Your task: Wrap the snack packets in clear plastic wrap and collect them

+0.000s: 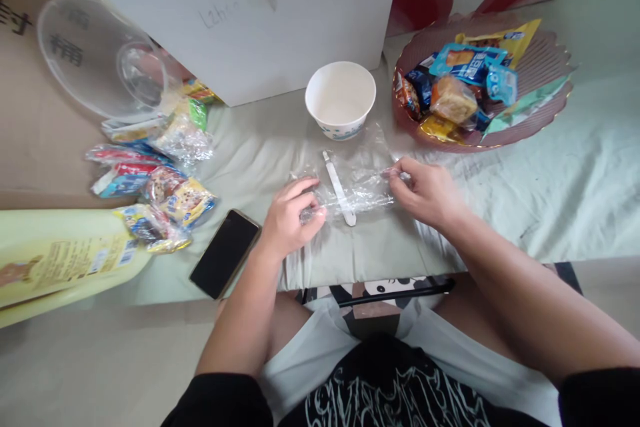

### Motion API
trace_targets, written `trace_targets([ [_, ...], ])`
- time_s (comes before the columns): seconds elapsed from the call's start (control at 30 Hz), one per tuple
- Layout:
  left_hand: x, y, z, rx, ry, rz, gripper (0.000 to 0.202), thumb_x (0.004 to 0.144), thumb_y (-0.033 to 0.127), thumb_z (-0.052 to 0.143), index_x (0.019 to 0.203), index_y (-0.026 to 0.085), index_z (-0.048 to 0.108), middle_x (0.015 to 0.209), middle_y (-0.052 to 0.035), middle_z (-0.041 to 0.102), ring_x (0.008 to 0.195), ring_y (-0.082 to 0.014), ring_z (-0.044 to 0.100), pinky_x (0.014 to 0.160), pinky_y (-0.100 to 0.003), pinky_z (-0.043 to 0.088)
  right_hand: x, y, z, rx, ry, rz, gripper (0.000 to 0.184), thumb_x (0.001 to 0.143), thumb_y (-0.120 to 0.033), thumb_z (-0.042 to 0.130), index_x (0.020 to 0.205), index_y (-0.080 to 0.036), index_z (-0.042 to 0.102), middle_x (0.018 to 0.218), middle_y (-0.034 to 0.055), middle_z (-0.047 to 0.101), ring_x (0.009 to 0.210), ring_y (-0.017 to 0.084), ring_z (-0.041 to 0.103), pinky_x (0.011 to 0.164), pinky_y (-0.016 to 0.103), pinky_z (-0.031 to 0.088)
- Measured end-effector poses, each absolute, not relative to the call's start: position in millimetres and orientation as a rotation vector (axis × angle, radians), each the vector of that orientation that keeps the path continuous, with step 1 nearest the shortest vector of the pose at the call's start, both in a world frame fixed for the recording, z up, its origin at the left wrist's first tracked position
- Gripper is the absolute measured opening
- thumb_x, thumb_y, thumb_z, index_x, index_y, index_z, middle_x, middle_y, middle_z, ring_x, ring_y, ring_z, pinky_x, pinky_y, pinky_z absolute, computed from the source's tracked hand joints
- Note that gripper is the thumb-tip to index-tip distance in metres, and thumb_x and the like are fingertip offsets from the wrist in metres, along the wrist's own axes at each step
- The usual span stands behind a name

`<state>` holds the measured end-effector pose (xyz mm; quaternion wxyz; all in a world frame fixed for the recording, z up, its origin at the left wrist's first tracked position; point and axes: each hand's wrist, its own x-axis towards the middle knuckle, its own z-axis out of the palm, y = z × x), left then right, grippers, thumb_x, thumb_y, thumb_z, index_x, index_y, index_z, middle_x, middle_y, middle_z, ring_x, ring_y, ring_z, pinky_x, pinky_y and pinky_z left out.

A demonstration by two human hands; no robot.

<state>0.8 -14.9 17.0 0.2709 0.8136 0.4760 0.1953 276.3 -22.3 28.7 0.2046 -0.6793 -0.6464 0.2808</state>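
Note:
A clear plastic wrapper [363,181] lies stretched on the pale cloth in front of me. My left hand [290,215] pinches its left end with curled fingers. My right hand [425,190] pinches its right end. A white plastic utensil [339,188] lies slanted across the wrapper between my hands; whether it is inside or on top I cannot tell. An empty white paper bowl [341,99] stands just behind the wrapper.
A black phone [225,253] lies left of my left hand. Several snack packets [155,180] are heaped at left, beside a clear lid [95,57] and a yellow bottle [55,257]. A pink plate [543,63] of snacks sits at back right. A white box [250,13] stands behind.

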Motion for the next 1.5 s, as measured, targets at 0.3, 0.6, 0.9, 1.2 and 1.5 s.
trace_targets([
  [0.3, -5, -16, 11, 2.256, 1.300, 0.548, 0.020, 0.085, 0.036, 0.060, 0.077, 0.018, 0.065, 0.156, -0.0168, 0.048, 0.147, -0.0402, 0.043, 0.116, -0.062, 0.042, 286, -19, 21, -1.883, -1.793, 0.594, 0.011, 0.082, -0.029, 0.052, 0.073, -0.024, 0.057, 0.086, 0.0060, 0.078, 0.052, 0.016, 0.048, 0.058, 0.032, 0.034],
  [0.6, -7, -15, 9, 1.704, 1.228, 1.236, 0.035, 0.096, 0.051, 0.052, 0.075, 0.023, 0.054, 0.101, -0.0064, 0.077, 0.113, -0.0278, 0.073, 0.101, -0.052, 0.059, 285, -19, 27, -1.951, -1.734, 0.662, 0.012, 0.079, -0.027, 0.055, 0.067, -0.024, 0.053, 0.055, -0.0008, 0.062, 0.045, 0.014, 0.041, 0.056, 0.030, 0.032],
  [0.9, 34, -10, -3, 1.368, 1.327, 1.111, 0.052, 0.093, 0.078, 0.037, 0.096, 0.027, 0.047, 0.103, -0.0059, 0.076, 0.072, -0.0175, 0.075, 0.035, -0.022, 0.043, 287, -19, 21, -1.896, -1.670, 0.689, 0.011, 0.083, -0.031, 0.058, 0.076, -0.022, 0.063, 0.089, 0.0050, 0.079, 0.048, 0.013, 0.048, 0.058, 0.030, 0.038],
  [1.2, 17, -13, 1, 1.700, 1.530, 0.885, 0.022, 0.087, 0.027, 0.058, 0.069, 0.018, 0.066, 0.125, -0.0094, 0.075, 0.085, -0.0196, 0.074, 0.051, -0.025, 0.053, 286, -18, 21, -1.921, -1.697, 0.654, 0.022, 0.085, -0.037, 0.058, 0.084, -0.022, 0.073, 0.062, 0.0018, 0.069, 0.046, 0.015, 0.048, 0.054, 0.031, 0.035],
  [1.5, 3, -2, 0, 1.743, 1.743, 1.062, 0.021, 0.088, 0.027, 0.059, 0.071, 0.019, 0.067, 0.109, -0.0080, 0.078, 0.101, -0.0218, 0.073, 0.083, -0.033, 0.059, 287, -17, 19, -1.944, -1.689, 0.599, 0.018, 0.084, -0.035, 0.057, 0.079, -0.023, 0.069, 0.072, 0.0035, 0.072, 0.053, 0.017, 0.054, 0.060, 0.032, 0.038],
])
